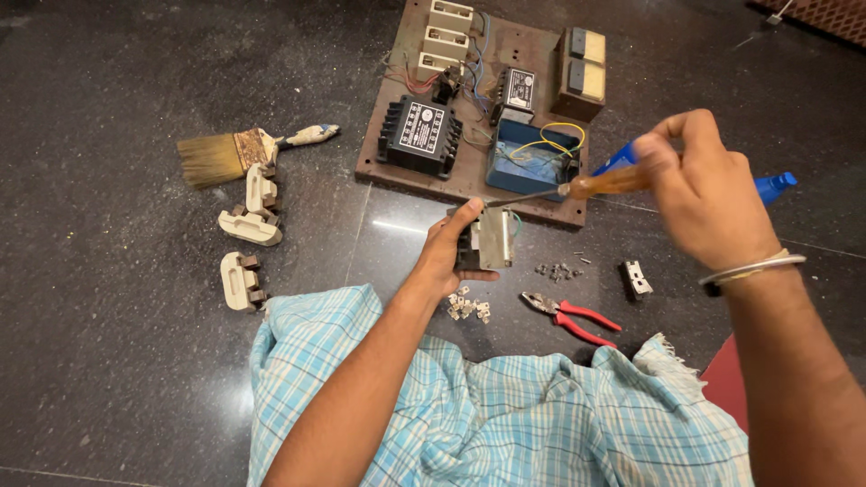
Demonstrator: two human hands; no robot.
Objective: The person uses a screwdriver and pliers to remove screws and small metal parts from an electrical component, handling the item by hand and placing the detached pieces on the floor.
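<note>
My left hand [448, 250] grips a small black electrical block with a pale metal face [490, 240], held upright just above the dark floor. My right hand [705, 188] holds a screwdriver with an amber handle [603, 182]; its thin shaft runs left and its tip meets the top of the block. A metal bangle sits on my right wrist. Behind the block lies a brown wooden board [532, 47] carrying black modules, cream fuse holders and an open blue box with loose wires.
Red-handled pliers [572, 316], small metal clips [467, 307] and a pile of screws [557, 270] lie near the block. A paintbrush [236, 153] and three cream fuse carriers [245, 237] rest at the left. A blue checked cloth [505, 406] covers my lap.
</note>
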